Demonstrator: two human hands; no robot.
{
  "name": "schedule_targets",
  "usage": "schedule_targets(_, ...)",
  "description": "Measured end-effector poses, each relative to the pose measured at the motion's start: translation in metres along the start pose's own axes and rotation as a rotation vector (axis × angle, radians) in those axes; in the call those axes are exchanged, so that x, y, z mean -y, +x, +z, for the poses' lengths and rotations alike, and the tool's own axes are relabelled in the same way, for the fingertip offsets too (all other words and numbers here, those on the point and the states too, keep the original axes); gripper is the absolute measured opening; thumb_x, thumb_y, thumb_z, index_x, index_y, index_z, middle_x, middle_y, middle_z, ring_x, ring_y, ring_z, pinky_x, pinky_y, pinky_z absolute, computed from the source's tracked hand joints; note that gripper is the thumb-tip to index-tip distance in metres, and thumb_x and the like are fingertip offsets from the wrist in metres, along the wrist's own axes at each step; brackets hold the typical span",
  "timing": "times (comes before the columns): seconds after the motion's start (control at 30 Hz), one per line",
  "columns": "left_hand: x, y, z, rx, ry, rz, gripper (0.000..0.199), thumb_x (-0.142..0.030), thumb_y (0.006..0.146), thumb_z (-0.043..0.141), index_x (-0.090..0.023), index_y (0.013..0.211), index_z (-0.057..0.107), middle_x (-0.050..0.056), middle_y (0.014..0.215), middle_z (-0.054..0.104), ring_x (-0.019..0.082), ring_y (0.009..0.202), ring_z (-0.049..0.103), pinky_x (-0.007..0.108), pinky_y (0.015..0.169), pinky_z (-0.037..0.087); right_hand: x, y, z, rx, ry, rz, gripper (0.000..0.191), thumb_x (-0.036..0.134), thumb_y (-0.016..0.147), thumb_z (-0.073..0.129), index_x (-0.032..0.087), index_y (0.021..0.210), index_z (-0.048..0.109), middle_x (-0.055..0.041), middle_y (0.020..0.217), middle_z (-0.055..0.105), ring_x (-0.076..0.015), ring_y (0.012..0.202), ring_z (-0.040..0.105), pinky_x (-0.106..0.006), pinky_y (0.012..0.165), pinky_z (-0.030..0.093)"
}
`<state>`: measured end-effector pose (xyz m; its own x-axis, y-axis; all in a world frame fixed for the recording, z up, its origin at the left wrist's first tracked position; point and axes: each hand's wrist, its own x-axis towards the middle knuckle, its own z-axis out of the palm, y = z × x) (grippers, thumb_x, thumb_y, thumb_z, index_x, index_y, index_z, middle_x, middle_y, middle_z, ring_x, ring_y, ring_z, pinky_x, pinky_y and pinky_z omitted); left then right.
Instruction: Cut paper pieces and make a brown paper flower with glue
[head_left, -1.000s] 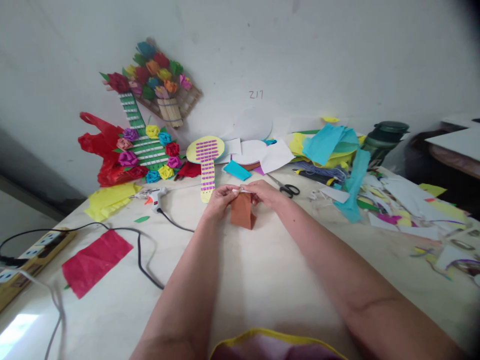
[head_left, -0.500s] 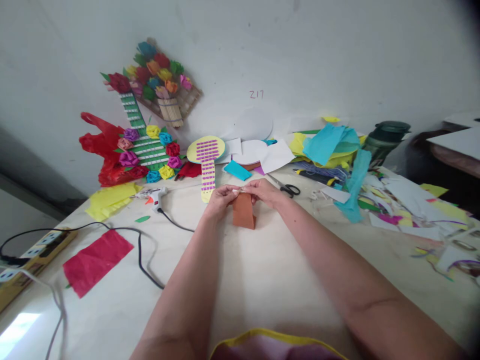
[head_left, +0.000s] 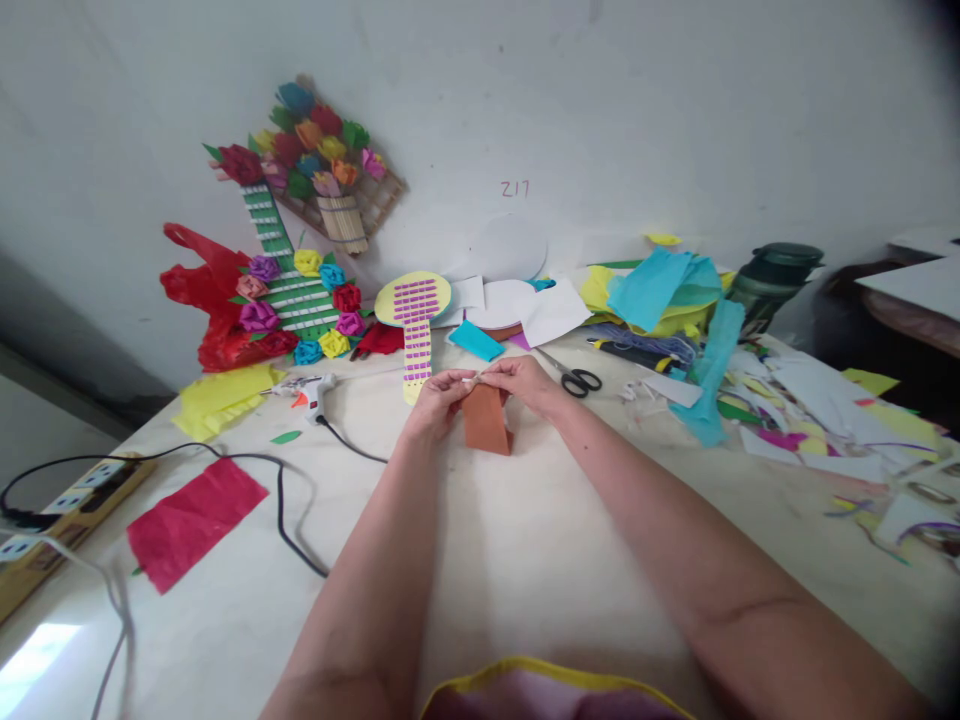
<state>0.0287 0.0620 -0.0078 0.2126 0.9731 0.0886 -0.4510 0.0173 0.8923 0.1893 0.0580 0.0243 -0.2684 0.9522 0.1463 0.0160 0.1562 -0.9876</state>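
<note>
Both my hands meet over the middle of the table, pinching the top edge of a folded orange-brown paper (head_left: 487,422). My left hand (head_left: 442,398) grips its upper left corner, fingers closed. With thumb and fingers pressed together, my right hand (head_left: 520,380) holds the upper right part. The paper hangs down toward me, and a small piece of its fold juts out at the lower right. Just beyond my hands lies a folded blue paper (head_left: 477,341). A yellow paper guitar shape with purple strips (head_left: 417,345) is at the left, and black-handled scissors (head_left: 580,382) lie to the right.
A glue gun (head_left: 311,393) trails its cord toward a power strip (head_left: 75,500) at the left. Red crepe paper (head_left: 196,523) lies nearer me. A flower-trimmed green guitar (head_left: 300,300) leans at the wall. Paper scraps (head_left: 817,410) and a dark bottle (head_left: 780,285) are at the right.
My fingertips have shifted slightly along the top edge of the orange-brown paper, which is still held in both hands. The view has moved very slightly.
</note>
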Motion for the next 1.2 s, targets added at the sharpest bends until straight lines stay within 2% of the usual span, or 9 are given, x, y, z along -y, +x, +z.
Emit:
schedule_targets(0.3, -0.003, 0.000, 0.002, 0.027, -0.009, 0.033, 0.017, -0.018, 0.055, 0.072, -0.015, 0.072, 0.069, 0.003, 0.068, 0.067, 0.012, 0.062, 0.059, 0.022, 0.060, 0.043, 0.004, -0.002, 0.001, -0.022, -0.043, -0.030, 0.015, 0.026, 0.064, 0.065, 0.013, 0.072, 0.067, 0.0011, 0.058, 0.061, -0.0093, 0.051, 0.054, -0.022, 0.047, 0.044)
schedule_targets(0.53, -0.003, 0.003, -0.002, -0.012, 0.066, 0.069, 0.018, -0.028, 0.062, 0.065, -0.012, 0.069, 0.070, 0.001, 0.049, 0.055, 0.009, 0.049, 0.048, 0.021, 0.049, 0.035, 0.001, -0.002, -0.001, 0.000, -0.057, -0.019, 0.015, 0.026, 0.064, 0.065, 0.013, 0.072, 0.066, 0.0013, 0.057, 0.060, -0.0093, 0.050, 0.053, -0.023, 0.048, 0.044)
schedule_targets(0.7, -0.007, 0.000, -0.001, 0.039, 0.113, 0.044, 0.019, -0.028, 0.060, 0.069, -0.013, 0.071, 0.069, 0.003, 0.061, 0.061, 0.009, 0.052, 0.050, 0.022, 0.050, 0.036, 0.002, -0.002, -0.002, 0.030, -0.051, -0.031, 0.014, 0.025, 0.064, 0.065, 0.013, 0.071, 0.066, 0.0020, 0.055, 0.059, -0.0087, 0.049, 0.052, -0.022, 0.046, 0.043)
schedule_targets(0.93, -0.011, -0.003, 0.000, 0.060, 0.127, 0.025, 0.023, -0.024, 0.058, 0.073, -0.015, 0.078, 0.066, 0.001, 0.066, 0.063, 0.008, 0.054, 0.054, 0.019, 0.051, 0.038, 0.001, -0.002, -0.004, 0.038, -0.079, -0.064, 0.016, 0.026, 0.064, 0.066, 0.014, 0.073, 0.067, 0.0016, 0.056, 0.060, -0.0089, 0.050, 0.053, -0.022, 0.047, 0.044)
schedule_targets(1.03, -0.011, -0.003, -0.001, 0.071, 0.146, 0.014, 0.028, -0.024, 0.058, 0.073, -0.016, 0.084, 0.067, 0.002, 0.071, 0.066, 0.010, 0.058, 0.057, 0.020, 0.053, 0.040, -0.001, -0.001, -0.006, 0.041, -0.090, -0.078, 0.017, 0.027, 0.064, 0.066, 0.014, 0.074, 0.067, 0.0016, 0.056, 0.061, -0.0091, 0.049, 0.053, -0.022, 0.046, 0.044)
schedule_targets(1.2, -0.012, -0.003, 0.000, 0.056, 0.158, -0.021, 0.030, -0.025, 0.055, 0.076, -0.014, 0.082, 0.069, 0.005, 0.072, 0.068, 0.013, 0.060, 0.059, 0.022, 0.056, 0.043, -0.002, -0.001, -0.008, 0.046, -0.099, -0.092, 0.018, 0.028, 0.064, 0.066, 0.014, 0.074, 0.067, 0.0011, 0.057, 0.062, -0.0094, 0.050, 0.054, -0.022, 0.046, 0.044)
